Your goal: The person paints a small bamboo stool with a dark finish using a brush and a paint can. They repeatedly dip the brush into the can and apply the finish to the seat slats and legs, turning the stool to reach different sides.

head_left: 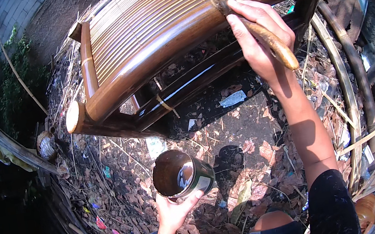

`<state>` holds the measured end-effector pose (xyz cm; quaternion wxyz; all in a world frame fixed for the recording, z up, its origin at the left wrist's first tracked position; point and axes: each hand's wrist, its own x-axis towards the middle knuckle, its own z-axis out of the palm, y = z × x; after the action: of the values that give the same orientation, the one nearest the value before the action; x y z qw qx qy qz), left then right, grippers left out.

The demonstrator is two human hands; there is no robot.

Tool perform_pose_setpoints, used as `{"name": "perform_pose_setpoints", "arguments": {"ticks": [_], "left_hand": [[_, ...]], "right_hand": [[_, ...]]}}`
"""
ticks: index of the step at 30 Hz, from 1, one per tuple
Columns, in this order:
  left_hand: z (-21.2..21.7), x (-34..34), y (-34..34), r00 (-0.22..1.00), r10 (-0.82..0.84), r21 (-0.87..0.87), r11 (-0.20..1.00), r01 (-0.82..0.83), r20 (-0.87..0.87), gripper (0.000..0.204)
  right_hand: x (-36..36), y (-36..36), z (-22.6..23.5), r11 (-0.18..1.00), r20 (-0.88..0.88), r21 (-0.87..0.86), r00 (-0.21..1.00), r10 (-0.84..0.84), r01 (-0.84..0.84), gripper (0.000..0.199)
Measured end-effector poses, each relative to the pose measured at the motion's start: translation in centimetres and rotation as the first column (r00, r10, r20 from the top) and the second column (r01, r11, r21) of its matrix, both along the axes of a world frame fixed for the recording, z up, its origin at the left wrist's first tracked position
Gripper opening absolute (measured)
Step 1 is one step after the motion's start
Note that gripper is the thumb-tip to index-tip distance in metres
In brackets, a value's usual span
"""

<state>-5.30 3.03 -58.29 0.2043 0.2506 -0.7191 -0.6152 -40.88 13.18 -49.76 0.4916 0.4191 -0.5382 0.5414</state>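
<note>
A glossy brown bamboo bench [148, 50] with a slatted top stands in front of me. My right hand [264, 33] is closed round the wooden handle of a paintbrush [279, 50]. The brush's bristles touch the slats near the front rail, toward the bench's right end. Lower down, my left hand [175, 213] grips an open tin can [184, 173] from below and the side, its mouth tilted toward me. Some shiny brown liquid shows inside the can. The palm side of my left hand is hidden behind the can.
Dry leaves and litter cover the ground [248, 132] below the bench. Long bamboo poles [343, 74] lie along the right, with more at the left rim. A woven round object [47, 145] sits at the left. A block wall [13, 22] rises at the far left.
</note>
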Motion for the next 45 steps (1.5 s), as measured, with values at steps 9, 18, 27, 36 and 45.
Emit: {"name": "perform_pose_setpoints", "arguments": {"ticks": [9, 18, 27, 36, 45], "left_hand": [[0.8, 4.8, -2.6, 0.979, 0.170, -0.051, 0.983, -0.176, -0.110, 0.068], [-1.0, 4.8, -4.0, 0.957, 0.270, -0.084, 0.956, -0.279, -0.107, 0.073], [-1.0, 4.5, -3.3, 0.958, 0.287, -0.204, 0.937, -0.283, -0.012, 0.074], [-2.3, 1.4, -2.6, 0.983, 0.182, -0.144, 0.972, -0.185, -0.032, 0.068], [-3.8, -1.3, -1.3, 0.989, 0.148, -0.149, 0.977, -0.150, -0.026, 0.069]], "right_hand": [[9.4, -7.3, -9.1, 0.482, 0.394, -0.632, 0.283, 0.874, -0.607, 0.032], [16.3, -19.3, -11.6, -0.047, -0.143, -0.985, -0.618, 0.773, 0.168, 0.027], [-4.9, -4.0, -9.6, -0.260, -0.267, -0.961, -0.071, 0.961, 0.095, 0.020], [-24.9, 14.7, -6.6, -0.121, -0.151, -0.988, 0.469, 0.870, -0.094, 0.029], [-25.7, 21.0, -2.5, 0.456, 0.166, -0.866, 0.743, 0.648, -0.205, 0.031]]}}
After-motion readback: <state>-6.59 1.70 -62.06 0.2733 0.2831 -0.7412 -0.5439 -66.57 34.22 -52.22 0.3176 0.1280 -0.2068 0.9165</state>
